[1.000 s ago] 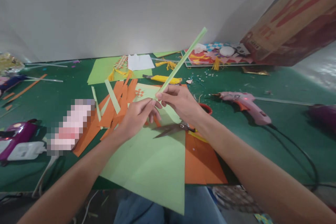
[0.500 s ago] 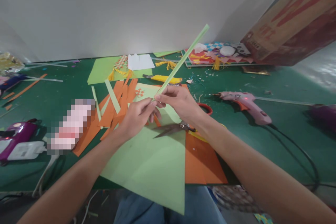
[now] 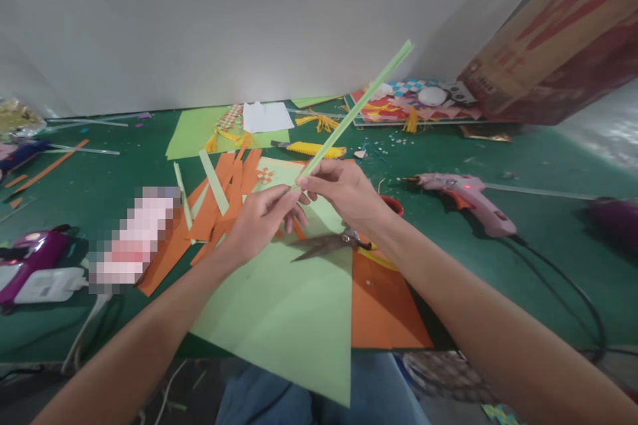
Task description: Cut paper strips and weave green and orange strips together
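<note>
A long, narrow light-green paper strip (image 3: 359,105) slants up and to the right from my fingertips. Its lower end is pinched by my right hand (image 3: 343,189) between thumb and fingers. Just beside it, my left hand (image 3: 269,216) has thumb and index pressed together at the same low end, mostly hidden by the fingers. Under both hands lies a light-green paper sheet (image 3: 284,305), with scissors (image 3: 323,244) resting half open on it, their red handle partly behind my right wrist. A small orange-and-white woven piece (image 3: 265,176) sits near the sheet's top.
Orange strips (image 3: 234,192) are piled left of the sheet, and orange paper (image 3: 383,309) lies to its right. A yellow cutter (image 3: 316,149) is behind my hands. A pink glue gun (image 3: 466,199) with a cable stands right; a paper bag (image 3: 553,46) is at back right.
The strip's free upper end has shifted right and slightly upward. Both hands have moved a little to the right, still pinching its lower end.
</note>
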A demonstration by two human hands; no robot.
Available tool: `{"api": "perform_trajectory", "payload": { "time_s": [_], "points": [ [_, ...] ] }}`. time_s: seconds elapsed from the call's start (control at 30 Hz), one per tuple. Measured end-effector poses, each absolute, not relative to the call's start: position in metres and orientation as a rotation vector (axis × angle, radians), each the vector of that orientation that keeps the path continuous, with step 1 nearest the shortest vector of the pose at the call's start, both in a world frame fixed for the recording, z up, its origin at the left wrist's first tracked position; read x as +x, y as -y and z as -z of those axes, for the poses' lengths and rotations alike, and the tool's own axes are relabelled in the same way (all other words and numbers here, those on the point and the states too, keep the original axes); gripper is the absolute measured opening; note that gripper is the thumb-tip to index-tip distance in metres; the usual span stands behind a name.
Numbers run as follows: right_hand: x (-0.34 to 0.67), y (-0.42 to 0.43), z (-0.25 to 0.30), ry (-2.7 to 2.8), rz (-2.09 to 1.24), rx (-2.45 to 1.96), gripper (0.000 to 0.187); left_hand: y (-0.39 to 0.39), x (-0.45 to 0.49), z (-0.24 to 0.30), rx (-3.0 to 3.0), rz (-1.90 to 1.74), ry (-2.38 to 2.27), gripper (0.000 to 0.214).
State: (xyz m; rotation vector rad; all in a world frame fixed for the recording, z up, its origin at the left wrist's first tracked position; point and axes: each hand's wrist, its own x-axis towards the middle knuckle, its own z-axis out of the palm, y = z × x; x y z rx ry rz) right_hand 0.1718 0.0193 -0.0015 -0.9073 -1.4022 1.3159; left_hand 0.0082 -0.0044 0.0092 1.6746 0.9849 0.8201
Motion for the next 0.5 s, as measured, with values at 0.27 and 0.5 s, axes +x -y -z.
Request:
{"api": "perform_trajectory", "payload": {
  "time_s": [0.27,0.5],
  "points": [
    [0.1719,-0.0175,0.0,1.419,-1.286,-0.928,0.027,0.0021,0.0066,-0.0048,1.637,-0.841,-0.934,0.037],
    [0.1718,-0.0159,-0.0029,1.461,-1.236,-0.956,0.027,0.0003,0.0055,-0.0044,1.564,-0.844,-0.904,0.035]
  ]
}}
